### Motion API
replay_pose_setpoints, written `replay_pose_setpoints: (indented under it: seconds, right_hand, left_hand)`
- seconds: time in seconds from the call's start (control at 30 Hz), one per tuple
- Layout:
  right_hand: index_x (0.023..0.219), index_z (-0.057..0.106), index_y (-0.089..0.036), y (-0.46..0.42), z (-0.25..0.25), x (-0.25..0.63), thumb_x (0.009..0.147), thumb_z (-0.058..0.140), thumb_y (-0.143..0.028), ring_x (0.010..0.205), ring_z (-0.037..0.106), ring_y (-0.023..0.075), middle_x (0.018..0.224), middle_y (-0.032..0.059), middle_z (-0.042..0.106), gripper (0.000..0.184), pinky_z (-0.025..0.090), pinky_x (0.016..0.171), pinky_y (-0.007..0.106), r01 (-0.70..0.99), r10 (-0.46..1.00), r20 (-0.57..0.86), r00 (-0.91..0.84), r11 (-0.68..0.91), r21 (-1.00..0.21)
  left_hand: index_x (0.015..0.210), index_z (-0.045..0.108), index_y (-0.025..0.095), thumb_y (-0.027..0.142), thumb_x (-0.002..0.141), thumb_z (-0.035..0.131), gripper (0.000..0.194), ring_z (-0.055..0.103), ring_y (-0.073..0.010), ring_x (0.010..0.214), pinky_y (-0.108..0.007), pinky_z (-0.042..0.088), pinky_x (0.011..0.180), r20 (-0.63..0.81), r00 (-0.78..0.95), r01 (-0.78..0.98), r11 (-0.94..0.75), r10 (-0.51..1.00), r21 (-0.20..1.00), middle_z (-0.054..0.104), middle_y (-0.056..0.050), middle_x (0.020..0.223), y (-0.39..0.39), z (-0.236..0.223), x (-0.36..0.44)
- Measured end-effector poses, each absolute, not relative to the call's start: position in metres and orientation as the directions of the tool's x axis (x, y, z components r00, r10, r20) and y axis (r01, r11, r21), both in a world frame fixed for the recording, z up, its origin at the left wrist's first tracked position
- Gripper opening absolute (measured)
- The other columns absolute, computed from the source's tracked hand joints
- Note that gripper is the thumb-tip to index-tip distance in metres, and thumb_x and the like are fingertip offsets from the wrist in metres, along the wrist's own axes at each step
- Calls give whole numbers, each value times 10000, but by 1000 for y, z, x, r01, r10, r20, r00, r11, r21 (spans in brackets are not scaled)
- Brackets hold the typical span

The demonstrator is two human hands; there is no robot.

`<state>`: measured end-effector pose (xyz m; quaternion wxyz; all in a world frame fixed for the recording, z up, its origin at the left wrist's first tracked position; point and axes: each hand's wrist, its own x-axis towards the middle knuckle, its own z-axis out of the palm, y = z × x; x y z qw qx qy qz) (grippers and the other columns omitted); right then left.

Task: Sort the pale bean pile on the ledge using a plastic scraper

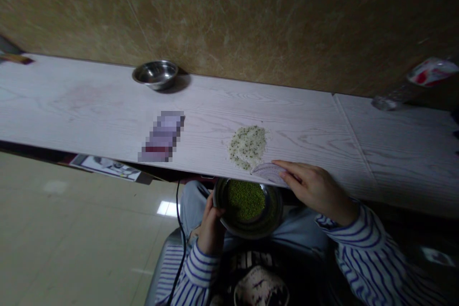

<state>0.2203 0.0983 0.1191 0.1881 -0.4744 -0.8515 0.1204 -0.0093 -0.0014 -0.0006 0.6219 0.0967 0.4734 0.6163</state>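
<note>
My left hand (212, 224) grips the left rim of a steel bowl (274, 217), held below the table's front edge over my lap. Green beans (245, 199), small and round like mung beans, lie in the bowl. My right hand (315, 189) pinches a clear half-round plastic piece (268, 171) that looks like a protractor. It rests at the table's edge, above the bowl and at the near side of a pile of white grains (248, 146). That pile looks like rice and is mixed with small dark bits.
A second steel bowl (155, 75) stands by the wall. A blurred-out flat rectangular object (163, 136) lies left of the pile. At the right, a clear plastic bottle (412, 83) lies tilted on the white wood-grain table (304, 119). A black cable (182, 239) hangs beside my left arm.
</note>
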Motion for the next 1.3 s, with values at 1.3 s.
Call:
replay_pose_setpoints:
  seconds: [1.3]
  right_hand:
    - [1244, 749, -204, 106, 122, 213, 961, 550, -177, 741, 772, 183, 1056, 66, 823, 347, 643, 791, 313, 801, 877, 169, -449, 479, -359]
  left_hand:
    - [1288, 683, 283, 241, 714, 617, 579, 574, -322, 1320, -445, 448, 1086, -464, -208, -649, 233, 861, 724, 735, -41, 1281, -4, -7, -11]
